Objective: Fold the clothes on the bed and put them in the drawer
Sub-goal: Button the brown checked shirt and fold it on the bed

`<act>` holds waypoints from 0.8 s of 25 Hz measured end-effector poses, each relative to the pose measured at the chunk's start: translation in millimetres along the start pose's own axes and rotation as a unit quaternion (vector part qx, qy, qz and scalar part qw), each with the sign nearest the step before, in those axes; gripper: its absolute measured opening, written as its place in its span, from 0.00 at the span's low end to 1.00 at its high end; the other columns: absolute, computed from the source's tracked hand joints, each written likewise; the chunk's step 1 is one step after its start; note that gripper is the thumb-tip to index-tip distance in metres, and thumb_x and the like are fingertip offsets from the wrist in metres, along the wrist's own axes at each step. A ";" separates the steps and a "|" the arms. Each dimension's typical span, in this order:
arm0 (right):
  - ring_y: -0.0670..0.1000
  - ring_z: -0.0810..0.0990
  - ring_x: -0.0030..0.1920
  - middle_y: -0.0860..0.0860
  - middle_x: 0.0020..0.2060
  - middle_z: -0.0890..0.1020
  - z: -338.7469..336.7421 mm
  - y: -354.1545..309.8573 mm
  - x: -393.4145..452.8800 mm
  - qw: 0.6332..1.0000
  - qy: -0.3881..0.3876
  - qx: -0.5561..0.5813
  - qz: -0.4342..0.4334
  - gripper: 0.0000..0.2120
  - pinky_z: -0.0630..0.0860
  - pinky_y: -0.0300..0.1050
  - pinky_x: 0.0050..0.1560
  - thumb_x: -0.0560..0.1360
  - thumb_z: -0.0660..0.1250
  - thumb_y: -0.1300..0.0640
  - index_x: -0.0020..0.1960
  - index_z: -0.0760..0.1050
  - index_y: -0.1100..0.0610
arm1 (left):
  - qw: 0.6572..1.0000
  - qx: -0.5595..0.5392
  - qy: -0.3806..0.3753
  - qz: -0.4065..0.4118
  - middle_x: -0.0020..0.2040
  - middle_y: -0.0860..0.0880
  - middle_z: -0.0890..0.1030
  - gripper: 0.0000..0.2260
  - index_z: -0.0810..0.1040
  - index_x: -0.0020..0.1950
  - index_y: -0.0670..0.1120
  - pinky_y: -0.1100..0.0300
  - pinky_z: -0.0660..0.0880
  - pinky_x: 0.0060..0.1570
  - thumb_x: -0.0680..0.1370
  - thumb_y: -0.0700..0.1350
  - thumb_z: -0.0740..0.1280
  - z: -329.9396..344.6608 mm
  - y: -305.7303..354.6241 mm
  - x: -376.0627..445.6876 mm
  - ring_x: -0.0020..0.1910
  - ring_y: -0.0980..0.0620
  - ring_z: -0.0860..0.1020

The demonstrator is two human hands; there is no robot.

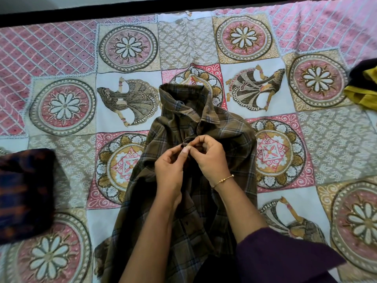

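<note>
Brown checked shirt point(204, 123) lies flat, collar far | my left hand point(169, 172) and right hand point(210, 158) pinch its front, I think buttoning before folding.

Bed: fills nearly the whole view, covered by a printed bedspread point(204, 48).
Bedspread pattern: square panels of round flower medallions, dancing figures and small leaf motifs in cream, tan and pink (a pink diamond lattice borders the far left and far right).
Far edge: a dark band point(61, 15) runs along the bed's far side.
Beyond the band: a pale surface point(30, 3) at the far left, wall or floor unclear.
Light: soft, even, without hard shadows.
</note>
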State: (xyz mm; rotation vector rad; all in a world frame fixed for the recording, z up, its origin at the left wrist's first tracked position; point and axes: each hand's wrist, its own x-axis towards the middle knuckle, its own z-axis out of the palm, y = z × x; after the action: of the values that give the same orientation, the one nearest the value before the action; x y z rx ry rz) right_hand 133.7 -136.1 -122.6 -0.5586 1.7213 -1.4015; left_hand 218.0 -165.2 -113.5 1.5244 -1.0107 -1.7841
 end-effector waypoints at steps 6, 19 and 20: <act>0.43 0.73 0.35 0.46 0.34 0.75 2.0 4.4 0.3 0.997 -0.006 -0.070 -0.036 0.17 0.73 0.31 0.38 0.71 0.67 0.70 0.37 0.65 0.50 | 0.999 -0.004 -0.038 -0.037 0.52 0.39 0.82 0.12 0.77 0.59 0.35 0.51 0.75 0.60 0.77 0.37 0.65 -8.0 -8.6 13.4 0.55 0.44 0.80; 0.40 0.75 0.35 0.46 0.34 0.76 7.7 23.1 -4.1 0.998 0.046 -0.040 0.007 0.09 0.73 0.31 0.39 0.73 0.69 0.61 0.39 0.71 0.51 | 0.978 0.166 0.042 0.117 0.42 0.50 0.80 0.05 0.78 0.49 0.44 0.68 0.75 0.43 0.77 0.35 0.65 -0.9 -28.9 13.2 0.42 0.57 0.78; 0.40 0.75 0.36 0.46 0.34 0.77 7.6 24.0 -3.4 0.998 0.045 -0.038 0.013 0.10 0.74 0.32 0.39 0.73 0.69 0.61 0.38 0.71 0.51 | 0.980 0.157 0.047 0.108 0.42 0.49 0.80 0.05 0.79 0.49 0.43 0.67 0.76 0.44 0.77 0.36 0.66 -1.1 -30.6 15.0 0.42 0.56 0.79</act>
State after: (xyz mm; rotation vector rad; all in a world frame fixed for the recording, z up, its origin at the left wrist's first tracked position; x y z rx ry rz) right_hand 145.6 -131.3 -144.5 -0.5196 1.8524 -1.3659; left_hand 217.8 -161.1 -147.3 1.5949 -1.4041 -1.4390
